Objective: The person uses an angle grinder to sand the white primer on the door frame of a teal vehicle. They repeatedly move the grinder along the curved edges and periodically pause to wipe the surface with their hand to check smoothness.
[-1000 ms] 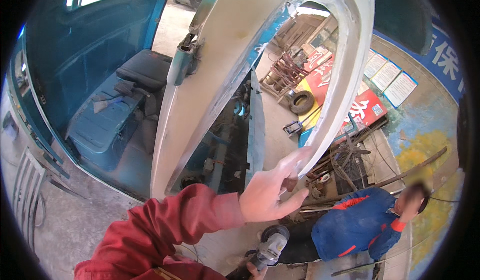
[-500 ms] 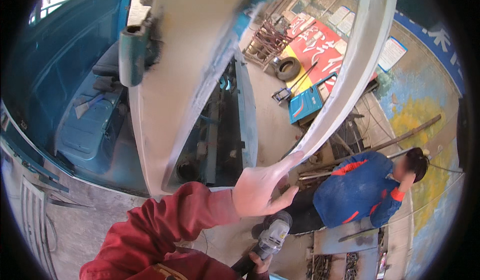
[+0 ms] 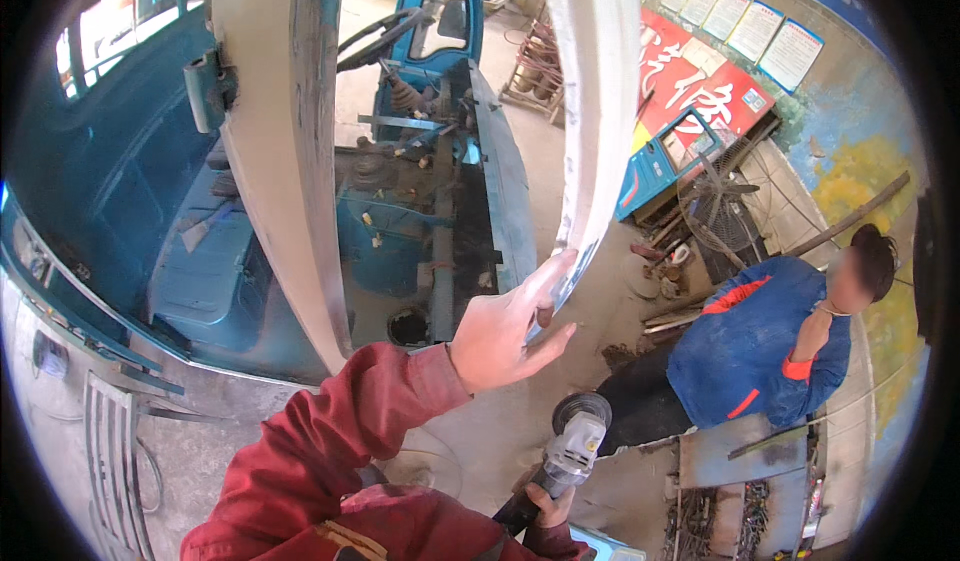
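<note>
My left hand [image 3: 505, 336], in a red sleeve, has its fingers apart and stretched out, the fingertips against the lower part of a pale, curved metal frame [image 3: 600, 91]. Low in front of my body, my right hand [image 3: 550, 506] is closed round the body of an angle grinder [image 3: 575, 448]. Its round disc and guard point up and away from me, below my left hand and apart from the frame. To the left stands a cream-coloured upright pillar [image 3: 270, 131] of a blue vehicle cab, with a hinge-like cylinder on its side.
Inside the cab [image 3: 210, 291] are a steering wheel [image 3: 382, 39] and bare blue panels. A person in a blue jacket [image 3: 755, 346] stands to the right. Beyond are a wire fan [image 3: 725, 196], a blue door [image 3: 665, 166], a red sign and metal scraps. A slatted metal rack [image 3: 110, 451] stands lower left.
My view has shifted, bringing the steering wheel and fan into sight. The grinder appears higher and further right, its disc showing more fully. My left hand stays at the curved frame.
</note>
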The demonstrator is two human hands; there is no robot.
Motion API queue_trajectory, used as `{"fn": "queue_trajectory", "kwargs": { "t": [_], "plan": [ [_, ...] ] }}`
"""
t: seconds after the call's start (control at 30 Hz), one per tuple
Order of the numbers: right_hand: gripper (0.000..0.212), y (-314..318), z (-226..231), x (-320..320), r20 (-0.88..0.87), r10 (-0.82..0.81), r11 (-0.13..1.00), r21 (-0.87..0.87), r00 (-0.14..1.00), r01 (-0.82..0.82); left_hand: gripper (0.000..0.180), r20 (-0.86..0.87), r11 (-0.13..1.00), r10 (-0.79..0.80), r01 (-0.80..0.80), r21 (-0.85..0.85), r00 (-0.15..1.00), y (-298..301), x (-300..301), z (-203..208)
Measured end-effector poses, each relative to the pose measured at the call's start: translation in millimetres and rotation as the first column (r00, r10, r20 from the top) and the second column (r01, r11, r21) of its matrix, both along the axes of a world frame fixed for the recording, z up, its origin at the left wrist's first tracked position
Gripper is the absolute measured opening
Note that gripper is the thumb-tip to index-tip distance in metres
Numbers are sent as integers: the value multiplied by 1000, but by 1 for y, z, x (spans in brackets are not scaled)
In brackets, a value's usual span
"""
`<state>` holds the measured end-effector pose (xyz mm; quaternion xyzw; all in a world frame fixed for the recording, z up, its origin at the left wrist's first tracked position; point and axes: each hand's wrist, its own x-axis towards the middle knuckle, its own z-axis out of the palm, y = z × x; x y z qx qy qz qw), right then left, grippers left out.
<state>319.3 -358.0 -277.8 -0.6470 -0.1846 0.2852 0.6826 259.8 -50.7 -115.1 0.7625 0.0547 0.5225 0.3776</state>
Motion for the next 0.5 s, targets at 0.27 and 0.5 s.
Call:
{"fn": "queue_trajectory", "kwargs": {
  "t": [0.27, 0.5],
  "plan": [
    [47, -4, -8, 21, -111, 26, 988, 152, 993, -9, 96, 27, 972, 235, -236, 12, 972, -3, -11, 50],
    [55, -18, -40, 51, -68, 143, 962, 243, 987, -123, 96, -199, 942, 335, -325, 84, 921, -14, -10, 40]
  ]
}}
